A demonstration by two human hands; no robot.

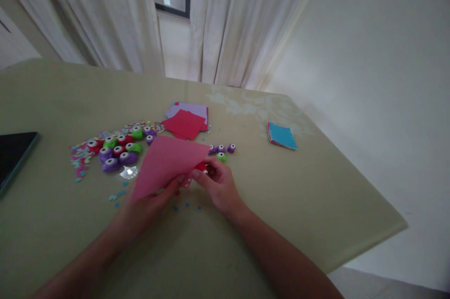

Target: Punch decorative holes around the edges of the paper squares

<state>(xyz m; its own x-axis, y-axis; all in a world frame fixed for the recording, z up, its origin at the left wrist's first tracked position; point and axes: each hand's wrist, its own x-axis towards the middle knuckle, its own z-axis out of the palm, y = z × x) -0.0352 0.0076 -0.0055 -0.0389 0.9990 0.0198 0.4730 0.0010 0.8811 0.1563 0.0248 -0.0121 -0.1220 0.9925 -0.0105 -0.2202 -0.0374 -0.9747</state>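
Note:
My left hand (154,203) grips the lower edge of a pink paper sheet (167,163), which is tilted up over the table. Between the thumb and fingers of my right hand (220,184) sits a small red paper punch (201,167), mostly hidden, against the sheet's right edge. Small cut-outs show along the paper's lower edge near my left fingertips. Just beyond my right hand stand several purple punches (221,148) and a green punch (221,156), each with a round eye on it. Small blue paper bits (187,205) lie below my hands.
To the left, several red, green and purple punches (119,150) cluster before a band of paper confetti (79,156). Behind my hands lies a pile of red and lilac sheets (186,123). A blue-topped paper stack (282,136) rests right; a dark tablet-like device (16,153) lies far left.

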